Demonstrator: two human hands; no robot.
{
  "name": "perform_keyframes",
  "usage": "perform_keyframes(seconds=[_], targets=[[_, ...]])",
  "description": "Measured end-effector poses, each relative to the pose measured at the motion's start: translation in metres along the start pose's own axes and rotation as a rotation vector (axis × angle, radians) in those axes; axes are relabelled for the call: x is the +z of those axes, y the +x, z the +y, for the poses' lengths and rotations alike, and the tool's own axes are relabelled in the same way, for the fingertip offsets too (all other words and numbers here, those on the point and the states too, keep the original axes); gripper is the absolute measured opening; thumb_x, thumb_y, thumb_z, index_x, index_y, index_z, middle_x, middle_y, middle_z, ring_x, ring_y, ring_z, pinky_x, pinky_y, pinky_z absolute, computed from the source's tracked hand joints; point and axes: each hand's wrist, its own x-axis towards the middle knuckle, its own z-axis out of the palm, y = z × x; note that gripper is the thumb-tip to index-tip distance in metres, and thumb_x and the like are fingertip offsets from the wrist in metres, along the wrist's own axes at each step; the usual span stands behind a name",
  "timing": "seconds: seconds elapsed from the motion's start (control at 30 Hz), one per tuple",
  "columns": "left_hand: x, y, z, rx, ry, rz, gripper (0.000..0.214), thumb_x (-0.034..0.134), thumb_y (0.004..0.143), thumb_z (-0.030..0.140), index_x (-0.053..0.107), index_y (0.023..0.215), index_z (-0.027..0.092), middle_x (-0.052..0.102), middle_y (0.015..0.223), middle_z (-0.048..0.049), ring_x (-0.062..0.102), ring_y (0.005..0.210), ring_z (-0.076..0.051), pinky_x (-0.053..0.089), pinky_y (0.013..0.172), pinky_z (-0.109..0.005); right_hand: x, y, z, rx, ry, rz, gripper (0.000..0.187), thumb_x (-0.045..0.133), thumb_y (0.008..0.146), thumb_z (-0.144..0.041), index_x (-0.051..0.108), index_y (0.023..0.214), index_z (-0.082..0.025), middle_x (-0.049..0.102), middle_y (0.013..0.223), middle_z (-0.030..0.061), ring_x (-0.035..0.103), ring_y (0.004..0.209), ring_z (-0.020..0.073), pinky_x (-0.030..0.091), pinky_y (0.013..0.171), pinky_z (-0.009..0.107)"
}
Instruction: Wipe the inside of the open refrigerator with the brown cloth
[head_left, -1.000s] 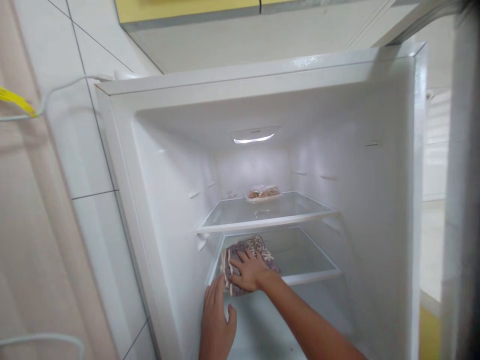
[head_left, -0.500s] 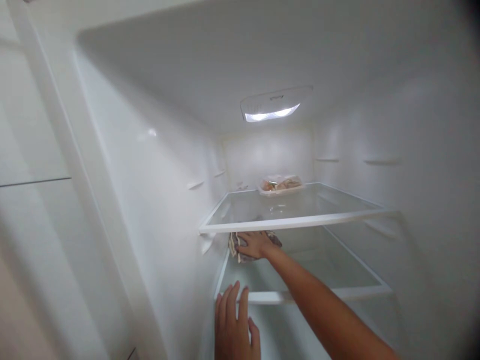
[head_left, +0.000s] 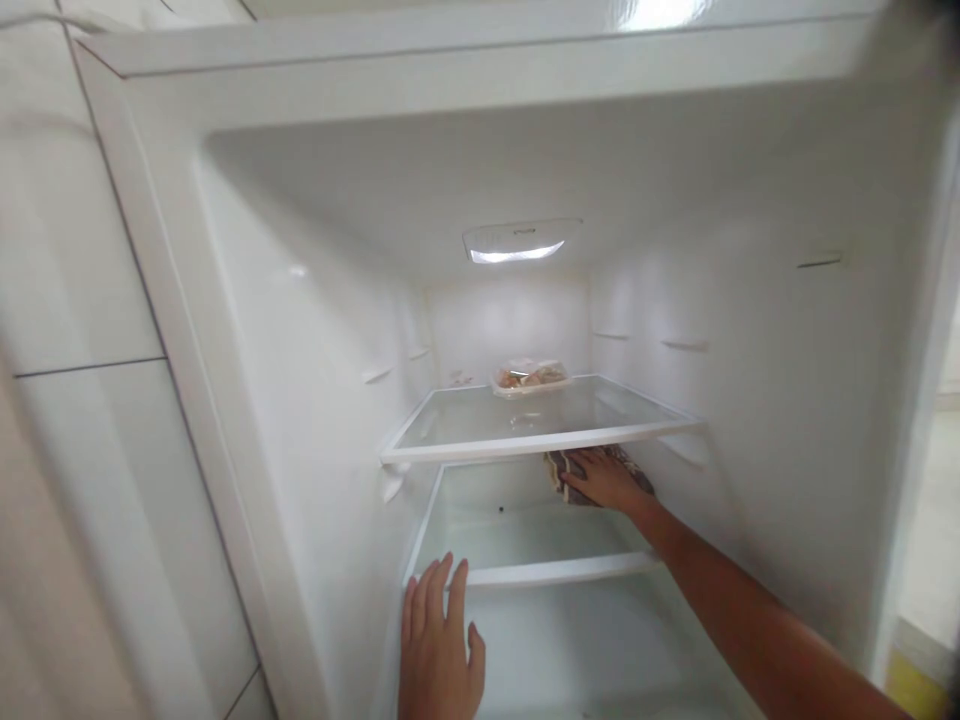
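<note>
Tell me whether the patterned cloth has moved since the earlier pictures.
Yes: the patterned cloth has moved right across the lower shelf, from its left side.

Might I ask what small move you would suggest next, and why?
Perhaps draw the brown-and-cream patterned cloth forward along the lower white-framed glass shelf: the person's bare right hand lies spread on the cloth at the shelf's rear right, and glass shows between it and the front edge.

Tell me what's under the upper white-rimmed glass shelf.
Under the upper shelf, the right hand rests on a brown-and-cream patterned cloth on the lower white-rimmed glass shelf. The hand covers part of it; anything beneath the cloth is hidden.
</note>
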Motion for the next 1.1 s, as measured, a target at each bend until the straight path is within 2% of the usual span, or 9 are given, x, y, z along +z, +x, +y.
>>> perform_keyframes(seconds=[0.07,0.17,0.27,0.37,0.47,0.6,0.77,0.93,1.1], targets=[[-0.002,-0.001,-0.002,-0.001,-0.035,-0.011,0.069,0.053,0.078,0.009,0.043,0.144,0.022,0.054,0.144,-0.0118,0.047,0.137,-0.029,0.035,0.119,-0.057,0.001,-0.006,-0.016,0.048,-0.022,-0.026,0.064,0.045,0.094,-0.055,0.052,0.144,-0.015,0.049,0.152,0.0180,0.041,0.142,0.0348,0.024,0.118,0.056],[-0.003,-0.002,-0.005,-0.007,-0.084,-0.022,0.071,0.053,0.076,0.009,0.043,0.145,0.023,0.054,0.145,-0.0118,0.047,0.138,-0.030,0.036,0.119,-0.058,0.010,-0.015,-0.064,0.065,-0.025,-0.077,0.072,0.037,0.094,-0.060,0.045,0.149,-0.013,0.040,0.157,0.0212,0.032,0.146,0.0410,0.018,0.116,0.067],[-0.008,-0.001,-0.005,0.013,-0.113,-0.021,0.078,0.051,0.076,0.009,0.033,0.151,0.023,0.054,0.147,-0.0124,0.048,0.139,-0.029,0.038,0.118,-0.058,0.021,-0.028,-0.128,-0.059,0.014,-0.153,0.077,0.037,0.092,-0.064,0.040,0.152,-0.017,0.037,0.160,0.0178,0.028,0.149,0.0398,0.017,0.118,0.066],[-0.016,0.002,-0.004,0.009,-0.115,-0.039,0.091,0.050,0.076,0.009,0.013,0.158,0.020,0.043,0.158,-0.0159,0.041,0.146,-0.031,0.039,0.117,-0.058,0.028,-0.044,-0.185,-0.238,0.066,-0.205,0.074,0.036,0.093,-0.063,0.036,0.154,-0.022,0.034,0.163,0.0123,0.025,0.151,0.0348,0.016,0.121,0.060],[-0.023,0.004,-0.004,0.028,-0.093,-0.041,0.095,0.049,0.076,0.008,0.004,0.159,0.018,0.034,0.162,-0.0188,0.037,0.148,-0.033,0.042,0.115,-0.057,0.027,-0.058,-0.211,-0.366,0.103,-0.238,0.069,0.046,0.090,-0.055,0.037,0.154,-0.029,0.038,0.161,0.0077,0.029,0.150,0.0328,0.017,0.122,0.059],[-0.024,0.004,-0.006,0.058,-0.071,-0.061,0.095,0.049,0.076,0.007,0.006,0.159,0.020,0.031,0.164,-0.0181,0.036,0.149,-0.033,0.042,0.115,-0.058,0.017,-0.074,-0.196,-0.423,0.132,-0.228,0.060,0.044,0.092,-0.048,0.043,0.150,-0.033,0.041,0.160,0.0042,0.035,0.148,0.0305,0.020,0.122,0.057],[-0.019,0.000,-0.013,0.109,-0.006,-0.053,0.090,0.050,0.077,0.007,0.017,0.158,0.025,0.042,0.158,-0.0136,0.042,0.145,-0.031,0.042,0.116,-0.055,0.003,-0.085,-0.142,-0.401,0.116,-0.170,0.059,0.045,0.092,-0.053,0.049,0.147,-0.032,0.047,0.157,0.0033,0.038,0.146,0.0278,0.024,0.122,0.050],[-0.019,0.000,-0.019,0.157,0.035,-0.035,0.085,0.050,0.078,0.006,0.024,0.157,0.025,0.053,0.149,-0.0102,0.047,0.141,-0.029,0.041,0.117,-0.053,-0.012,-0.084,-0.075,-0.252,0.039,-0.080,0.060,0.045,0.093,-0.054,0.054,0.144,-0.024,0.051,0.153,0.0082,0.044,0.141,0.0300,0.029,0.119,0.048],[-0.017,0.002,-0.016,0.145,0.040,-0.028,0.083,0.051,0.078,0.008,0.027,0.155,0.025,0.053,0.149,-0.0094,0.047,0.140,-0.029,0.037,0.119,-0.052,-0.017,-0.083,-0.028,-0.049,-0.057,0.009,0.063,0.043,0.094,-0.053,0.051,0.146,-0.017,0.047,0.155,0.0146,0.039,0.143,0.0364,0.022,0.120,0.057]])
